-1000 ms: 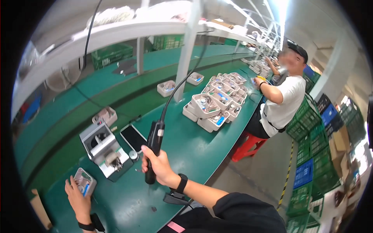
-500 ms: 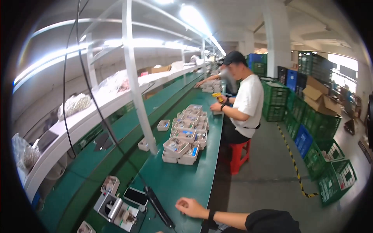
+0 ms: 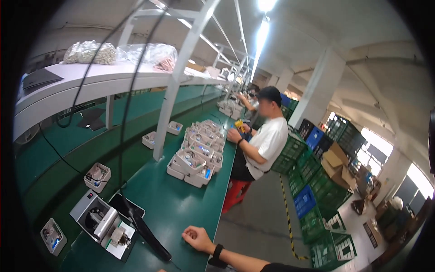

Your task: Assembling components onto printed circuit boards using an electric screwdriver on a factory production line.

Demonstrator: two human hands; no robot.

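My right hand (image 3: 198, 239) rests on the green workbench (image 3: 154, 192) near its right edge, fingers curled; whatever they may hold is hidden. A dark band circles that wrist. Only a sliver of what seems to be my left hand (image 3: 162, 270) shows at the lower edge, its fingers out of sight. Left of my right hand a black electric screwdriver (image 3: 152, 240) hangs slanting on its cord. Behind it lies a black phone-like slab (image 3: 118, 204). A small silver machine (image 3: 97, 217), like a screw feeder, stands further left with a metal part (image 3: 120, 236) at its front.
Stacked pale trays of small parts (image 3: 199, 149) fill the bench ahead. Single trays (image 3: 97, 177) stand along the left. A white post (image 3: 174, 86) carries a shelf. A co-worker (image 3: 267, 136) sits ahead, holding a yellow tool. Green crates (image 3: 321, 247) line the right side.
The view has turned and tilted, so the bench and machine show more fully. My right hand stays curled over the bench near its edge. The co-worker still holds the yellow tool.
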